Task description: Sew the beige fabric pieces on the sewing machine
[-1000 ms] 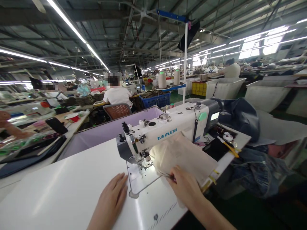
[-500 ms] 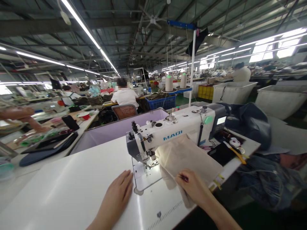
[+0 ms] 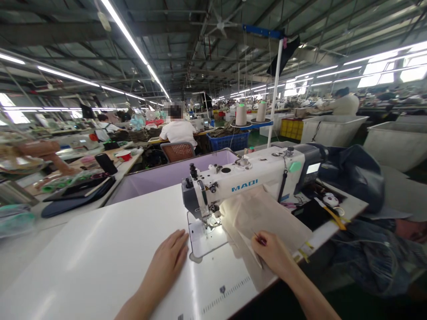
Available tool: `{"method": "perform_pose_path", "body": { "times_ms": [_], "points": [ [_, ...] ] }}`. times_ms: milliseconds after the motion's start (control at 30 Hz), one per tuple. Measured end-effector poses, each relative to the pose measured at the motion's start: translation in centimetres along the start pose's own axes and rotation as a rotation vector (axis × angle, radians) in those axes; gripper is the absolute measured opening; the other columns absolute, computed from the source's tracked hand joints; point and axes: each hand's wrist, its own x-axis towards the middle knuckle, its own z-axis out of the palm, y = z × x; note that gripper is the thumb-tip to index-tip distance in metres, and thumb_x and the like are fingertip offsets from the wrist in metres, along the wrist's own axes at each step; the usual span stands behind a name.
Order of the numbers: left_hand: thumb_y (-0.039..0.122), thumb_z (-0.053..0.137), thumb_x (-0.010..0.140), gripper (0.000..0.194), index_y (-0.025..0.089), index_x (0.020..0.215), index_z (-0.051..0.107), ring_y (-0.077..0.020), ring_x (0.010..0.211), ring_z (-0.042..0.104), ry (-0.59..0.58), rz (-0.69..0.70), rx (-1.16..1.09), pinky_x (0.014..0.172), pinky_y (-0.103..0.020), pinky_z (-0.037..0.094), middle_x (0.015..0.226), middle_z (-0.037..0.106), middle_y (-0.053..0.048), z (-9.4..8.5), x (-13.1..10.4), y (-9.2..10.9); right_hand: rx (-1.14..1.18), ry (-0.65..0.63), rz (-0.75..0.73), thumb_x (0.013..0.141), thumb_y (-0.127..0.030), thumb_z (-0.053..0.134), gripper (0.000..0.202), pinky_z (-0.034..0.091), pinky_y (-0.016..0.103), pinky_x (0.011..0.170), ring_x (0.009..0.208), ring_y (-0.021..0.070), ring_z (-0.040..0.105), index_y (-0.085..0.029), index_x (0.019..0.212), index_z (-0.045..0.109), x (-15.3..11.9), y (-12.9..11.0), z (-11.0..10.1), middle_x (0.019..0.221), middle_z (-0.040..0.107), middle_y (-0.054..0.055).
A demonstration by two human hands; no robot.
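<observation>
My left hand [image 3: 171, 253] lies flat on the white sewing table, fingers stretched out just left of the needle plate [image 3: 210, 238]. Beige fabric [image 3: 276, 218] lies under the arm of the white sewing machine [image 3: 243, 178], with one edge close to the lit presser foot [image 3: 213, 221]. My right hand [image 3: 273, 251] is closed and rests on the fabric's near part. Within its curled fingers shows a small dark tool [image 3: 261, 240] with a thin tip; its exact kind is hidden by the hand.
Behind the machine stands a lilac-lined bin [image 3: 167, 173]. Thread cones [image 3: 240, 115] sit on a stand. Yellow-handled tool [image 3: 335, 218] and small items lie right, above denim [image 3: 363, 262]. A co-worker in white [image 3: 178, 133] sits ahead. A side table [image 3: 96, 200] stands left.
The view has shifted slightly, so the scene sits farther right. My right hand still grips the small tool, whose thin tip now shows over the fabric. My left hand stays flat on the table.
</observation>
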Motion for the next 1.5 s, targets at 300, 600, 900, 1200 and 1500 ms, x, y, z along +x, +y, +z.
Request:
{"method": "perform_pose_path", "body": {
  "times_ms": [300, 600, 900, 1200, 1500],
  "points": [
    [0.029, 0.042, 0.102, 0.040, 0.025, 0.141, 0.052, -0.0287, 0.121, 0.063, 0.168, 0.102, -0.111, 0.098, -0.046, 0.058, 0.135, 0.063, -0.010, -1.5, 0.0, 3.3, 0.123, 0.148, -0.099, 0.088, -0.047, 0.042, 0.034, 0.046, 0.032, 0.065, 0.069, 0.0221, 0.061, -0.021, 0.087, 0.063, 0.2, -3.4, -3.0, 0.080, 0.070, 0.007],
    [0.001, 0.045, 0.089, 0.048, 0.025, 0.128, 0.062, -0.0229, 0.121, 0.062, 0.226, 0.105, -0.515, 0.094, -0.035, 0.059, 0.133, 0.062, -0.011, -3.0, -0.2, 7.8, 0.279, -0.480, -0.461, 0.068, -0.007, 0.051, 0.023, 0.040, 0.022, 0.063, 0.068, 0.0125, 0.055, -0.024, 0.083, 0.053, -6.4, -9.1, 3.1, 0.091, 0.068, -0.001],
    [-0.006, 0.047, 0.070, 0.074, 0.025, 0.136, 0.058, -0.0339, 0.147, 0.033, -0.171, 0.161, -0.033, 0.117, -0.067, 0.024, 0.153, 0.048, -0.009, -6.3, -4.4, 4.3, 0.291, -0.607, -0.327, 0.085, -0.025, 0.050, 0.006, 0.039, 0.025, 0.065, 0.071, 0.0166, 0.057, -0.023, 0.079, 0.052, -6.9, -8.0, 7.5, 0.078, 0.062, 0.001],
    [0.014, 0.059, 0.087, 0.065, 0.031, 0.149, 0.045, -0.0310, 0.133, 0.053, -0.291, 0.190, -0.449, 0.112, -0.043, 0.044, 0.138, 0.062, -0.009, -4.1, -8.8, 6.1, 0.526, -0.506, 0.082, 0.095, -0.061, 0.039, 0.051, 0.038, 0.026, 0.051, 0.046, 0.0144, 0.045, -0.022, 0.067, 0.058, -5.5, -7.4, 6.4, 0.049, 0.041, -0.006],
    [0.044, 0.041, 0.103, 0.038, 0.032, 0.124, 0.070, -0.0235, 0.128, 0.058, -0.364, -0.264, -0.667, 0.114, -0.039, 0.041, 0.138, 0.063, -0.004, -7.7, -7.6, 4.4, 0.258, -0.609, -0.608, 0.060, -0.052, 0.091, 0.077, 0.052, 0.029, 0.085, 0.107, 0.0280, 0.065, -0.030, 0.128, 0.064, -4.4, -2.7, -0.7, 0.130, 0.063, 0.009]
  ]
}}
